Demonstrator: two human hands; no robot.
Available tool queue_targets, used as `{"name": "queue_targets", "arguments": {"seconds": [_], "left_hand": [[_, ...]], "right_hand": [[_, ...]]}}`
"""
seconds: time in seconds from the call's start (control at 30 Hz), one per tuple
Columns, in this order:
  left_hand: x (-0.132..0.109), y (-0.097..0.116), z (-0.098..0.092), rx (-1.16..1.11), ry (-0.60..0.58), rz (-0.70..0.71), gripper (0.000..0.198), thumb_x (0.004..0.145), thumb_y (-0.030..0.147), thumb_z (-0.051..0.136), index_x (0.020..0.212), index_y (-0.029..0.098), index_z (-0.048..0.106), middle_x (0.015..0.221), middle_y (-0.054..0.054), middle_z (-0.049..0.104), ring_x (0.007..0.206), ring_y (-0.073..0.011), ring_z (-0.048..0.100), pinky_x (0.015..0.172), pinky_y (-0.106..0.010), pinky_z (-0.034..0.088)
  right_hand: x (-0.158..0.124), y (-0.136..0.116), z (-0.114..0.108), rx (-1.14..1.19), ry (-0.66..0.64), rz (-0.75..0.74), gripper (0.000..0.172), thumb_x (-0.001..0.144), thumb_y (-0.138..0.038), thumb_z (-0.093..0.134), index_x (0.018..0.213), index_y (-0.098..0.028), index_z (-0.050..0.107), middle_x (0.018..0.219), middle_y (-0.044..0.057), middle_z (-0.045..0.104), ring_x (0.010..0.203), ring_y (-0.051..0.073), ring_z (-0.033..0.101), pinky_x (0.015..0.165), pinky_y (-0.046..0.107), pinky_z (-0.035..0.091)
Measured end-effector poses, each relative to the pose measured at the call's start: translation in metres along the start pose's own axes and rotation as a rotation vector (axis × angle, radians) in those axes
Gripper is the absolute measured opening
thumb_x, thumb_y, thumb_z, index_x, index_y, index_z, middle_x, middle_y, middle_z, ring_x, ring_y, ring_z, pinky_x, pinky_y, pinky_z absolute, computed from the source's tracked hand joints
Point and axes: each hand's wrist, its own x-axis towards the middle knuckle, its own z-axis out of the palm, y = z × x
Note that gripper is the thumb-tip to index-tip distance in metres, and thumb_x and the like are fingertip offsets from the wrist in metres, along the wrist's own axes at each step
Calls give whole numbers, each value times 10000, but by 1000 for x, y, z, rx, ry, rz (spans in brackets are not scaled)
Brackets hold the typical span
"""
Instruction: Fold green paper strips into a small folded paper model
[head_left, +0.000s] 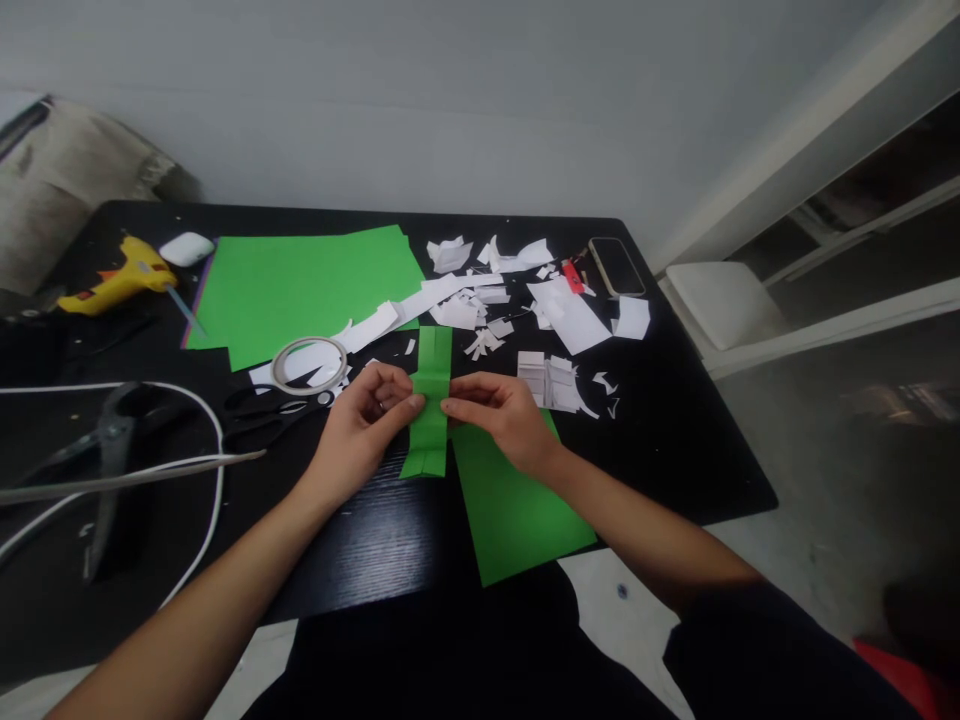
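On the black table [675, 450], a phone [616, 267] lies at far right, a white cable [220, 432] loops at left; beige fabric [79, 185] sits beyond its far-left corner.

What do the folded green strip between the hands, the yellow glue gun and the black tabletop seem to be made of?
Folded green strip: paper or thin card, matte, with sharp creases. Yellow glue gun: probably plastic, smooth and brightly coloured. Black tabletop: perhaps wood or laminate, slightly glossy, with visible grain lines.
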Motion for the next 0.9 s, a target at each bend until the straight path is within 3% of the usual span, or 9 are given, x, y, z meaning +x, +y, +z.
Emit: {"name": "queue_targets", "arguments": {"seconds": [0.57, 0.9], "left_hand": [[3, 0, -1, -28, -16, 8, 223, 806, 238, 820, 893, 186, 621, 698, 40, 595, 622, -92, 537, 588, -207, 408], [6, -2, -3, -119, -53, -112, 280, 783, 283, 869, 943, 171, 668, 754, 2, 725, 658, -110, 650, 628, -204, 489]], "right_hand": [[0, -1, -1, 11, 16, -25, 273, 656, -284, 945, 881, -217, 806, 850, 3, 795, 747, 157, 740, 818, 363, 651], [0, -1, -2, -8, -2, -49, 252, 670, -291, 943, 881, -234, 819, 843, -8, 793, 767, 151, 734, 794, 335, 642]]}}
